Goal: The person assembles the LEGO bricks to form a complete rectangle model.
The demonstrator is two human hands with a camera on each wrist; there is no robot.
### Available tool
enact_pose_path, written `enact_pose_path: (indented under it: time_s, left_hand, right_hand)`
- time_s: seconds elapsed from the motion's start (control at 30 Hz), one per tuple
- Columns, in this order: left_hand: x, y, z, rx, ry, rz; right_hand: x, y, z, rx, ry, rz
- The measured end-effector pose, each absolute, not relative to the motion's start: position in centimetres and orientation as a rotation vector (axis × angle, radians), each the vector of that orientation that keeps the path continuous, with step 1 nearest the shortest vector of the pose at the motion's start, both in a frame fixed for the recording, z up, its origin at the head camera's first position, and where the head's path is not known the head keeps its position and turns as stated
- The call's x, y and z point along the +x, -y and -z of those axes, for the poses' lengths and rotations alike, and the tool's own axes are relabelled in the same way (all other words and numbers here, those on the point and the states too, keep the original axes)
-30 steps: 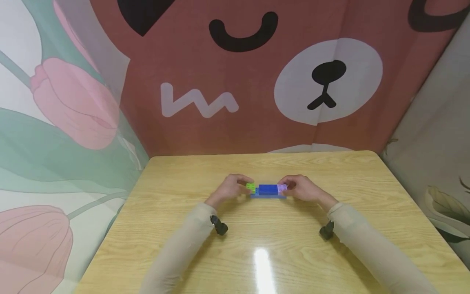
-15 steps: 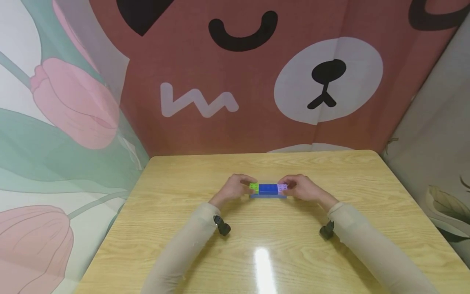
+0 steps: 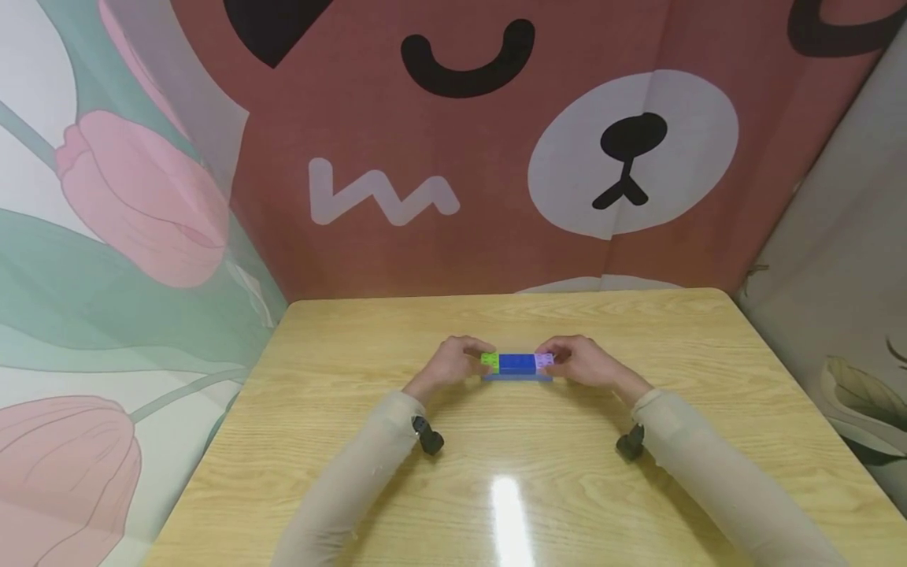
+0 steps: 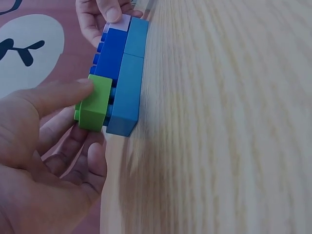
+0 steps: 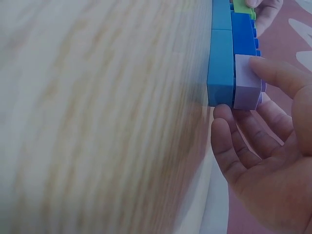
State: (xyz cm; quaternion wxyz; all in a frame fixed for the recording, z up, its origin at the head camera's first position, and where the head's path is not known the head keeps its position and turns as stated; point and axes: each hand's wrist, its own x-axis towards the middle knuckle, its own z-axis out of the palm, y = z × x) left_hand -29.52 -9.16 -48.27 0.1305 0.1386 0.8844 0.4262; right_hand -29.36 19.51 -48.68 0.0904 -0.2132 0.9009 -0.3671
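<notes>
A low row of light blue toy bricks (image 4: pixel 126 92) lies on the table, with a dark blue brick (image 3: pixel 517 365) on top at its middle. My left hand (image 3: pixel 450 364) pinches a lime green brick (image 4: pixel 95 102) over the row's left end. Studs show in a gap under the green brick in the left wrist view. At the opposite end my right hand (image 3: pixel 585 363) pinches a lilac brick (image 5: pixel 247 80) between thumb and fingers. In the right wrist view a thin dark gap shows between the lilac brick and the light blue brick beneath.
The wooden table (image 3: pixel 510 441) extends around the bricks, with a light reflection near its front. A curtain (image 3: pixel 425 260) with a printed animal face hangs behind its back edge. Small black devices sit at both wrists.
The left hand has moved a little to the right, bringing the green brick over the row's left end beside the dark blue brick. The right hand has stayed nearly still.
</notes>
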Motion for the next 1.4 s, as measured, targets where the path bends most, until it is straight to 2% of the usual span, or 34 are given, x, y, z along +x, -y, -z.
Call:
enact_pose_path:
  time_s: [1.4]
  left_hand:
    - [-29.43,9.11,48.83,0.38,-2.562,-1.239]
  right_hand:
    - [-29.33,-19.56,48.78,-0.633,-2.65,1.128]
